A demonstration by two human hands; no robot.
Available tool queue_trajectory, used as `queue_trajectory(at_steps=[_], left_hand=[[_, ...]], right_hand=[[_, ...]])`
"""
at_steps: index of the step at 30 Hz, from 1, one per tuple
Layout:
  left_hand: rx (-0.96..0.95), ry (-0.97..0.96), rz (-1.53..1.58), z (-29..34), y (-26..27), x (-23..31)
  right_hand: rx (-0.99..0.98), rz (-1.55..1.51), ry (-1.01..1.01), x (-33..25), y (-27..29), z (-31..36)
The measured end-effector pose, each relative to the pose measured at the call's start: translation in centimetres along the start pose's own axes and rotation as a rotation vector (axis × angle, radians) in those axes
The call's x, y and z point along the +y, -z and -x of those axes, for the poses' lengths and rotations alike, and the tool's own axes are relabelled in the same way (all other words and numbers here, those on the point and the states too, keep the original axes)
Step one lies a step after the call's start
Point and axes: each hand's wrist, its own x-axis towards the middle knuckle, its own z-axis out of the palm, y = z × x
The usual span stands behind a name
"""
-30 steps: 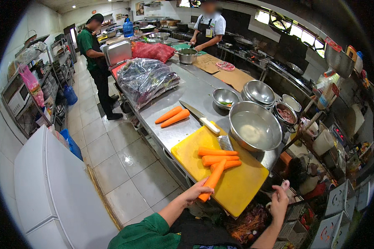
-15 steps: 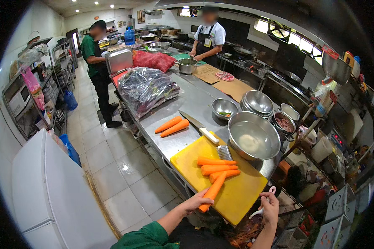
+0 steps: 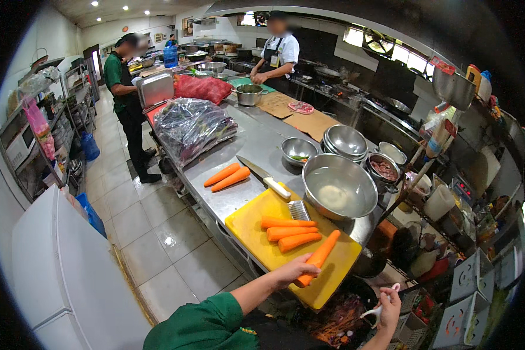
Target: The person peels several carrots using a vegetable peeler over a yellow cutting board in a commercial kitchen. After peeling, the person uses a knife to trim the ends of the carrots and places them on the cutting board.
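Observation:
My left hand (image 3: 299,270) is closed around the lower end of a peeled orange carrot (image 3: 324,252), which slants over the near right of a yellow cutting board (image 3: 339,265). My right hand (image 3: 389,305), right of the board's near corner, grips a white peeler (image 3: 372,315) with a ring-shaped handle end; my fingers hide part of it. Three more carrots (image 3: 293,233) lie side by side on the board. Beyond them sits a ridged metal cutter (image 3: 299,210). A knife with a white handle (image 3: 276,186) rests at the board's far edge, beside two carrots (image 3: 230,177) on the steel table.
A steel bowl of water (image 3: 356,201) with a pale round thing in it stands right of the board. Below the near edge is a dark bin of scraps (image 3: 335,321). A plastic-wrapped bundle (image 3: 195,125) lies farther back. Two people (image 3: 133,105) work at the far end.
My left hand has turned the carrot further right, its tip now pointing away to the upper right. My right hand and the peeler have dropped lower, over the bin. The whole view has shifted slightly.

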Motion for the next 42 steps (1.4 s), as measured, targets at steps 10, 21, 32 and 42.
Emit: queue_trajectory(at_steps=[10,21,32,42], left_hand=[[-0.095,0.007,0.034,0.0,0.7,-2.3],[0.160,-0.212,0.300,5.1,6.6,-3.0],[0.787,-0.552,-0.333,1.5,17.1,6.4],[0.585,-0.521,-0.109,-3.0,23.5,1.8]], right_hand=[[0.059,0.128,0.060,2.7,3.0,-1.8],[-0.001,0.154,-0.083,3.4,0.1,-2.0],[0.066,0.159,0.008,7.0,-17.9,-7.8],[0.277,0.606,0.336,7.6,-21.5,-5.5]])
